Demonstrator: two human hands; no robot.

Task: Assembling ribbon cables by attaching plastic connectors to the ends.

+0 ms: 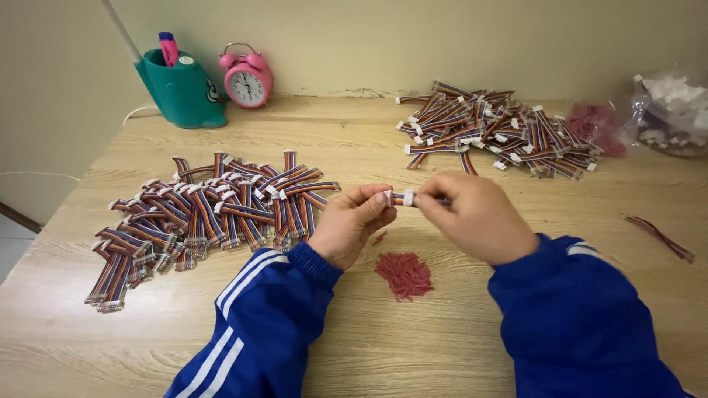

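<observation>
Wooden table [383,354], ribbon cable [404,197] pinched between hands

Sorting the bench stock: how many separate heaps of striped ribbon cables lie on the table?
2: a left heap beside the left hand, and a far-right heap beyond the right hand.

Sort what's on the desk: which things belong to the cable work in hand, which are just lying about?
In use:
- left hand and right hand, pinching one ribbon cable by its white connector
- left cable pile
- right cable pile
- small red pieces, likely
- clear bag of white parts, possibly

Lying about:
- pink alarm clock
- teal pen holder
- loose red wires
</observation>
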